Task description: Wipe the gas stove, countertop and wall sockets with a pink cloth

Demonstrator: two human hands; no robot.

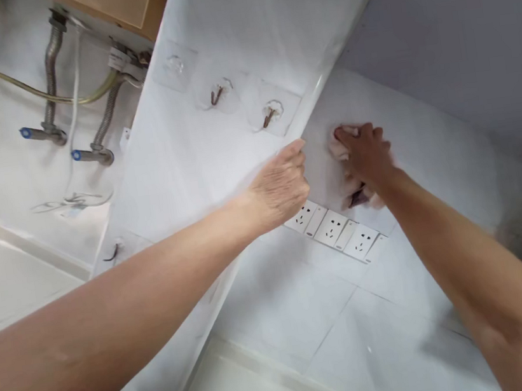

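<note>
My right hand point(366, 153) is closed on a pale, crumpled cloth point(338, 145) and presses it against the light tiled wall point(400, 119). Part of the cloth hangs below the hand, with a dark patch near its lower end. Just beneath it runs a row of white wall sockets point(333, 229). My left hand point(283, 183) has its fingers curled round the edge of the white partition point(198, 159), at the left end of the sockets. The fingertips are hidden behind that edge.
Clear adhesive hooks point(273, 114) are stuck on the partition above my left hand. Beyond it on the left are metal hoses with blue-marked valves point(92, 155), a yellow-green tube point(26, 92), a loose white cable point(74, 201) and a brown box point(120, 5). A grey-purple surface point(450, 23) fills the upper right.
</note>
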